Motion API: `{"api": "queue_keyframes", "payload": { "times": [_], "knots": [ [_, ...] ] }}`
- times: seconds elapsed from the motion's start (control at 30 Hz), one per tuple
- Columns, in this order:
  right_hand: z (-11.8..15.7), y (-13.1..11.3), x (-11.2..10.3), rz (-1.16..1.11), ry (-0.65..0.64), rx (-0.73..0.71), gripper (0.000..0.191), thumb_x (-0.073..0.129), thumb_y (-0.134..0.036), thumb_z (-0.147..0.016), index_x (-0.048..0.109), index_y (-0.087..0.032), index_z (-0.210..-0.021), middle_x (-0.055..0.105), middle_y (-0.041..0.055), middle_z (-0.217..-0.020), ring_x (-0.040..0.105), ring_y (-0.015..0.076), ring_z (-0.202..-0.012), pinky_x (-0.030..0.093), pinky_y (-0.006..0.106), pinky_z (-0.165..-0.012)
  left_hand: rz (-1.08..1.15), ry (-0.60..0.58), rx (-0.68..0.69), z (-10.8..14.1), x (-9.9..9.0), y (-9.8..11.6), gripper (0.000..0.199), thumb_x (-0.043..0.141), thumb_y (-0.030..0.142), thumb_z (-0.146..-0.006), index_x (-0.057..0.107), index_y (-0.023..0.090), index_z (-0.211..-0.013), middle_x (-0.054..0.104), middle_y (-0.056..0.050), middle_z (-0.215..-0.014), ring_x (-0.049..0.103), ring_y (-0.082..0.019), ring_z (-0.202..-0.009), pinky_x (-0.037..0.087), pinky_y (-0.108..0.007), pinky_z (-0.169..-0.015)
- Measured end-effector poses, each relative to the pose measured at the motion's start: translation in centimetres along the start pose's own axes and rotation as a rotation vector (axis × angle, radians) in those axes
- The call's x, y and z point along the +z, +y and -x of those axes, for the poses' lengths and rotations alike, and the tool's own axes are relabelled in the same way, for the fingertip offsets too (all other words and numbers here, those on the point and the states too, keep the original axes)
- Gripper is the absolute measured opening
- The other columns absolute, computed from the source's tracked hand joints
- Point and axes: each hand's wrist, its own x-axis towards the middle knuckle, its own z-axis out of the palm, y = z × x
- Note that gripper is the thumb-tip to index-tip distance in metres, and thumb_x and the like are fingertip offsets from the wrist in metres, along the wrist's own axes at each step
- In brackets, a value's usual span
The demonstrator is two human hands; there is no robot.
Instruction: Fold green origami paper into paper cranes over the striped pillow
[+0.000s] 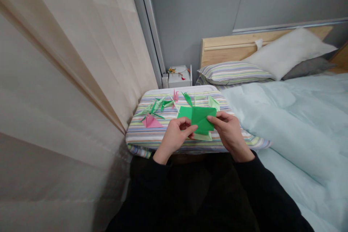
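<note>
My left hand (175,136) and my right hand (228,130) both grip a sheet of green origami paper (199,119) folded in layers, with a paler green layer (202,137) showing at its lower edge. The fingers of my left hand pinch its lower left side, and those of my right hand hold its right corner. Beyond the hands, on a striped cushion (152,98), lie several folded paper pieces in green and pink, including a pink paper triangle (150,121) and a pink folded piece (175,96).
A pale blue duvet (288,123) covers the bed to the right, with striped, white and grey pillows against a wooden headboard (231,49). A beige curtain (67,79) fills the left side. A white box (179,76) stands on a small stand at the back.
</note>
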Motion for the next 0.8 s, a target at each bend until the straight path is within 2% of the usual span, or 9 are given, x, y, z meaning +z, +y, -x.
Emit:
{"api": "queue_keyframes", "payload": {
  "times": [0.13,0.3,0.4,0.5,0.6,0.7,0.8],
  "knots": [
    [0.2,0.2,1.3,-0.056,-0.082,0.085,0.03,0.093,-0.035,-0.059,0.078,-0.019,-0.079,0.078,0.0037,-0.081,0.067,0.0191,-0.069,0.057,0.037,-0.073,0.006,-0.003,-0.044,0.0,0.4,-0.2,0.036,0.083,0.04,-0.07,0.057,0.017,-0.067,0.06,0.003,-0.049,0.058,-0.012,-0.045,0.048,-0.024,-0.049],
    [-0.2,-0.1,1.1,-0.028,-0.053,0.104,0.027,0.094,-0.036,-0.059,0.079,-0.018,-0.074,0.076,0.002,-0.074,0.063,0.0161,-0.062,0.054,0.034,-0.067,0.012,-0.052,-0.064,0.3,0.1,0.0,0.036,0.083,0.04,-0.069,0.057,0.016,-0.065,0.061,0.002,-0.049,0.058,-0.012,-0.043,0.047,-0.023,-0.047],
    [-0.8,0.0,0.5,0.009,-0.024,0.035,0.026,0.094,-0.037,-0.061,0.075,-0.018,-0.063,0.066,-0.0024,-0.059,0.053,0.0119,-0.056,0.045,0.029,-0.059,0.043,-0.071,-0.069,0.5,-0.2,-0.2,0.037,0.083,0.04,-0.069,0.054,0.017,-0.066,0.06,0.003,-0.05,0.056,-0.012,-0.043,0.047,-0.023,-0.046],
    [-1.1,0.1,0.3,0.055,0.038,-0.058,0.033,0.092,-0.038,-0.062,0.067,-0.019,-0.053,0.054,-0.0053,-0.051,0.044,0.0099,-0.053,0.038,0.028,-0.056,0.032,-0.088,-0.06,0.8,-0.3,-0.6,0.038,0.082,0.039,-0.072,0.052,0.018,-0.067,0.06,0.003,-0.05,0.057,-0.011,-0.044,0.048,-0.023,-0.048],
    [-0.8,-0.1,0.7,0.114,0.045,-0.088,0.031,0.09,-0.041,-0.064,0.069,-0.019,-0.057,0.058,-0.0037,-0.055,0.046,0.0114,-0.056,0.038,0.029,-0.058,0.005,-0.143,-0.044,1.1,-0.1,-0.9,0.033,0.081,0.041,-0.075,0.06,0.015,-0.075,0.066,-0.001,-0.059,0.063,-0.013,-0.053,0.052,-0.024,-0.054],
    [-0.3,-0.8,1.4,0.19,0.007,-0.103,0.03,0.088,-0.042,-0.064,0.068,-0.02,-0.057,0.057,-0.0029,-0.054,0.045,0.0123,-0.055,0.037,0.029,-0.055,0.074,-0.146,-0.068,1.2,0.2,-1.0,0.04,0.083,0.047,-0.074,0.067,0.013,-0.089,0.072,-0.004,-0.072,0.07,-0.018,-0.062,0.057,-0.027,-0.055],
    [-0.2,-1.5,1.8,0.25,-0.028,-0.142,0.029,0.086,-0.042,-0.067,0.07,-0.02,-0.057,0.058,-0.0021,-0.054,0.046,0.013,-0.055,0.036,0.029,-0.055,0.112,-0.14,-0.12,1.1,0.3,-1.1,0.043,0.085,0.049,-0.071,0.067,0.013,-0.086,0.073,-0.005,-0.068,0.072,-0.019,-0.059,0.055,-0.026,-0.05]
  ]
}}
